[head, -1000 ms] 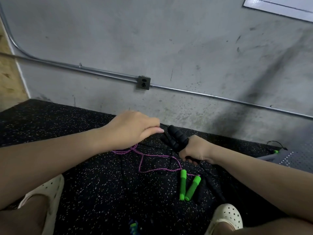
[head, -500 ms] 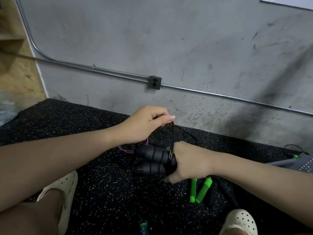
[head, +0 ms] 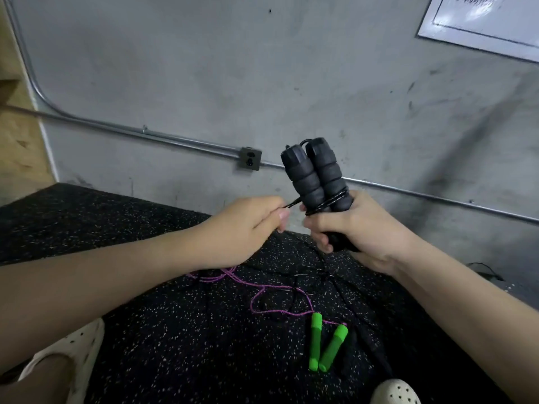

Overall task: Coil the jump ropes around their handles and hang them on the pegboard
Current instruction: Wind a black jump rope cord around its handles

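Shoes: two cream perforated clogs are peeking in at the very bottom, left clog (head: pixel 67 354) at 7 o'clock, right clog (head: pixel 395 392) at 5 o'clock.
Floor: the black speckled rubber mat (head: pixel 180 345) is filling the whole lower half.
Green handles: a pair of bright green handles (head: pixel 326 348) is lying on the mat at about 5 o'clock from centre, tips almost touching at the near end and splaying apart at the far end.
Purple rope: the thin purple rope (head: pixel 256 290) is snaking loose over the mat from those handles toward 9 o'clock, passing under the left forearm.
Other cords: there's looking to be some dark cord tangled on the mat around the purple one, but it's honestly too dark on black to trace.
Left hand: the left hand (head: pixel 242 228) is hovering above the mat just left of centre, fingers curled, pinching the black rope (head: pixel 294 203) taut between thumb and fingertip.
Right hand: the right hand (head: pixel 358 231) is sitting just beside it at 3 o'clock, fist wrapped round the bottom of the black foam handles (head: pixel 315 176).
Black handles: both are standing upright side by side, touching, with a few turns of rope wrapping round them right above the fist.
Wall: grey concrete wall (head: pixel 204 68) is sitting behind, with a metal conduit (head: pixel 145 132) and outlet box (head: pixel 250 158) running across.
Sign: a white sign (head: pixel 481 21) is hanging at 1 o'clock.
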### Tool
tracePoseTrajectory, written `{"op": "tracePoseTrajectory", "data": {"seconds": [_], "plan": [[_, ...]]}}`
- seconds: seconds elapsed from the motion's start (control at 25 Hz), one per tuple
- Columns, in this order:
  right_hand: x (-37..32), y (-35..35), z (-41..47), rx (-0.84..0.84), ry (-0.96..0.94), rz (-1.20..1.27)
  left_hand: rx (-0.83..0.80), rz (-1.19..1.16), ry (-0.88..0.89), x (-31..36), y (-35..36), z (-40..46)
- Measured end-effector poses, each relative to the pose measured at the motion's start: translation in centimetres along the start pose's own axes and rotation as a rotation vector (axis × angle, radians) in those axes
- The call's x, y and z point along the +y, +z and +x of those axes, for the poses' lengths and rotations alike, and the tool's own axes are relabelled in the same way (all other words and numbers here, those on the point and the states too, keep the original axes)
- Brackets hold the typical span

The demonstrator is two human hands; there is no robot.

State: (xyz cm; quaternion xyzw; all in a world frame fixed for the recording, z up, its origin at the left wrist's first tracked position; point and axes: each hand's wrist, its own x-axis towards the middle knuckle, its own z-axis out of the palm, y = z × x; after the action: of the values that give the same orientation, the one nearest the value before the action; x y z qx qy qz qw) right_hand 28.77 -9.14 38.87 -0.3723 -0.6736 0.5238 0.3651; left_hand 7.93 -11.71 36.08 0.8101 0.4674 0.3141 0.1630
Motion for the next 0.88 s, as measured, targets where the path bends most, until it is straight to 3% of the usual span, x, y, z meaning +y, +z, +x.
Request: {"op": "tracePoseTrajectory", "data": {"seconds": [0.2, 0.44, 0.68, 0.8, 0.88], "plan": [[0.6, -0.1, 0.8, 0.077, -0.005, -0.048, -0.046, 0.199, -0.050, 2.7, -0.9, 0.0], [2.3, 2.1, 0.5, 0.112, -0.126, -0.292, -0.025, 0.102, -0.124, 3.3, -0.4, -1.4], [4.8, 4.6, 1.1, 0.176, -0.283, -0.450, 0.147, 0.012, -0.214, 1.4, 1.3, -0.8], [5.4, 4.2, 1.1, 0.058, -0.226, -0.539, 0.113, -0.095, -0.214, -0.3, 1.5, -0.5], [4.5, 3.1, 0.7, -0.137, -0.079, -0.378, 0.051, -0.228, -0.172, -1.0, 1.1, -0.8]]}}
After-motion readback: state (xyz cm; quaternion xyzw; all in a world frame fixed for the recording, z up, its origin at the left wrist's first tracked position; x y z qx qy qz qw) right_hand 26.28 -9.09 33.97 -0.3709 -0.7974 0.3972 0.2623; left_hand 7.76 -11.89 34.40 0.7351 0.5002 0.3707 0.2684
